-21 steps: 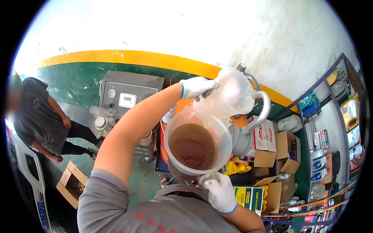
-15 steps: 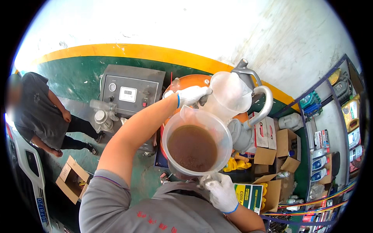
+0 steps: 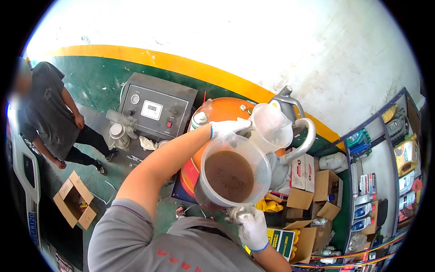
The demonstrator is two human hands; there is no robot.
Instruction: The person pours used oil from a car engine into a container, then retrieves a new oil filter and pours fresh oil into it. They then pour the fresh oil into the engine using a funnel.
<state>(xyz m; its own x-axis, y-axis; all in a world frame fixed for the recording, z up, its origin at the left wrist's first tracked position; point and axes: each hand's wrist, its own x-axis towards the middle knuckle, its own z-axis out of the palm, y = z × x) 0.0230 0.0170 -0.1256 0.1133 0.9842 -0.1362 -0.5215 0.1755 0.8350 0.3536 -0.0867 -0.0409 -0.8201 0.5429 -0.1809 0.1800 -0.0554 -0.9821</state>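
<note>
Through the head camera I had a large, translucent plastic pitcher [image 3: 261, 179] in front of the person's chest, with murky brown liquid [image 3: 230, 174] lying well below its rim. Just beyond that pitcher stood out a smaller, cloudy translucent plastic jug [image 3: 272, 129], its wide mouth turned partly toward me; whether the two touched, I couldn't tell.

The right hand [image 3: 252, 229], in a white knit glove with greyed fingertips, was at the pitcher's near side, its fingers curled tightly around the handle. The left hand [image 3: 229, 128], gloved alike with a blue cuff, was beyond the pitcher's far rim, its fingers closed on the left side of the smaller jug; I couldn't see the thumb's exact placement.

I saw the bare left forearm stretched forward past the pitcher's left side, while the right arm was bent, its hand close to the body on the pitcher's near side.

Behind the pitcher was an orange round drum [image 3: 224, 107]; to its right, a curved grey metal spout [image 3: 310, 136]; to its left, a white cylindrical can [image 3: 199, 119].
</note>
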